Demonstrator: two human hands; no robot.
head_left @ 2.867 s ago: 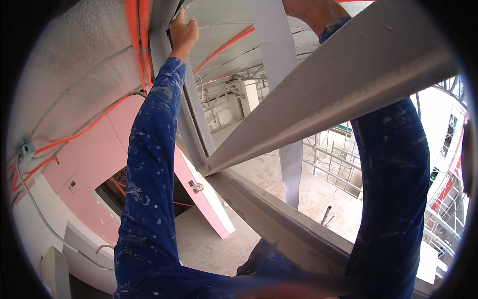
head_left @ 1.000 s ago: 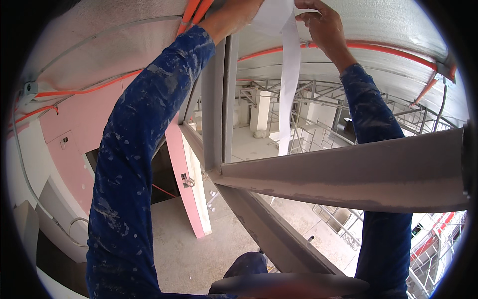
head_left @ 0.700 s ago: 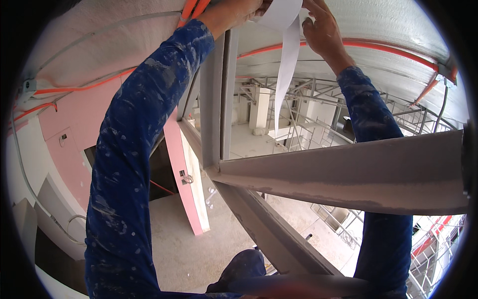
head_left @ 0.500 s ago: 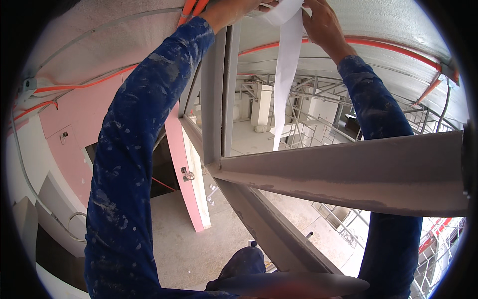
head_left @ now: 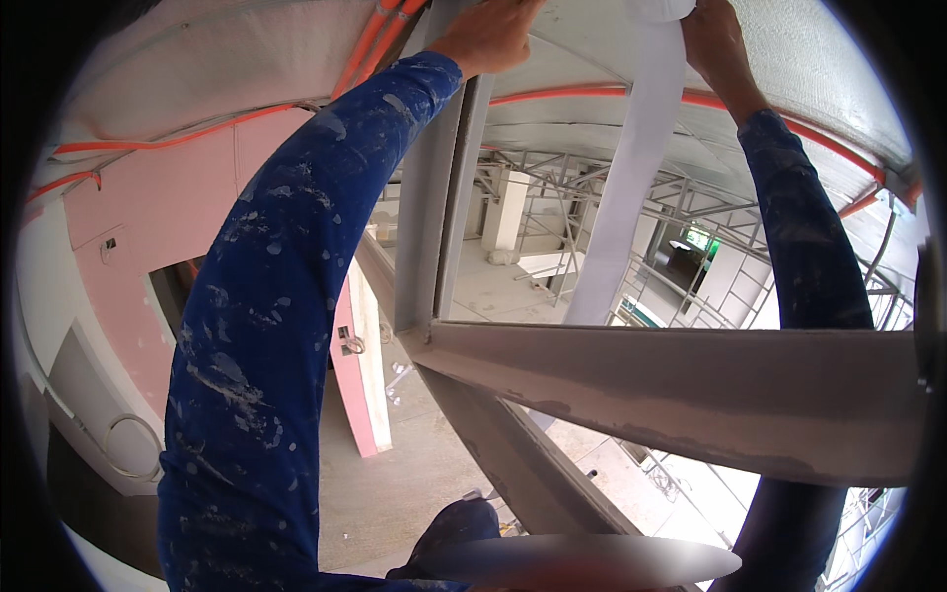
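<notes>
My left hand (head_left: 490,39) is raised to the top edge of the view, closed, beside the top of an upright grey steel post (head_left: 424,207). Its fingertips are partly cut off, so what they hold, if anything, is hidden. Further right my right hand (head_left: 718,44) is raised too, its fingers against a roll of white tape (head_left: 663,8) that the upper edge cuts off. From the roll a long, flat white strip (head_left: 621,187) hangs down, passing behind the horizontal grey steel beam (head_left: 671,385). Both sleeves are blue and spattered with white.
A slanting grey steel brace (head_left: 513,454) runs below the beam. Orange conduits (head_left: 380,39) cross the silvery ceiling. Pink wall boards (head_left: 128,217) stand at left. Metal scaffolding (head_left: 730,296) stands at right, and the concrete floor (head_left: 365,503) lies far below.
My right hand has moved right with the roll, and the hanging strip has shifted right and looks wider. My left hand appears lower and further right. The view has shifted slightly.
</notes>
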